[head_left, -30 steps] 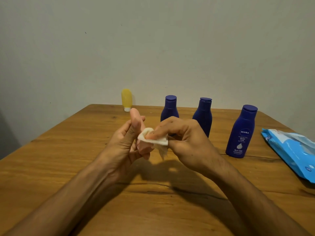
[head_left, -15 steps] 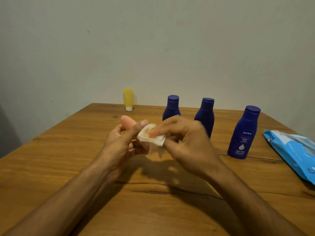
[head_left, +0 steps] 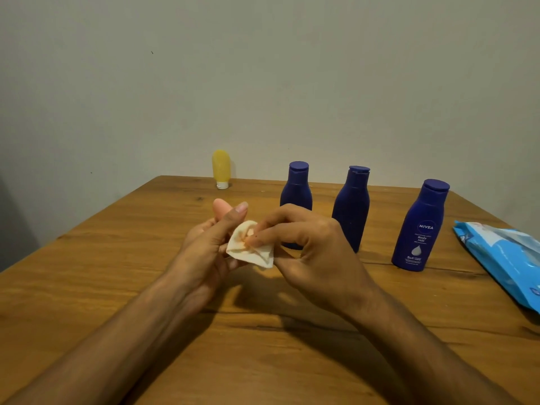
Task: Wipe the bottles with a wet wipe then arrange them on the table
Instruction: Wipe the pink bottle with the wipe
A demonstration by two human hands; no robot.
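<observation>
My left hand (head_left: 204,249) grips a small pink bottle (head_left: 220,207); only its rounded end shows above my thumb. My right hand (head_left: 309,252) pinches a white wet wipe (head_left: 249,248) and presses it against the lower end of that bottle, which the wipe hides. Three dark blue bottles stand upright behind my hands: one at the left (head_left: 296,188), one in the middle (head_left: 352,206), and a labelled one at the right (head_left: 419,226). A small yellow bottle (head_left: 221,168) stands cap-down at the far edge of the wooden table (head_left: 117,258).
A blue pack of wet wipes (head_left: 505,255) lies at the table's right edge. A plain wall rises behind the table's far edge.
The pink bottle has tilted leftward and lower in my left hand. My right hand has worked the wipe round onto the bottle's lower end, and the wipe now bunches over it.
</observation>
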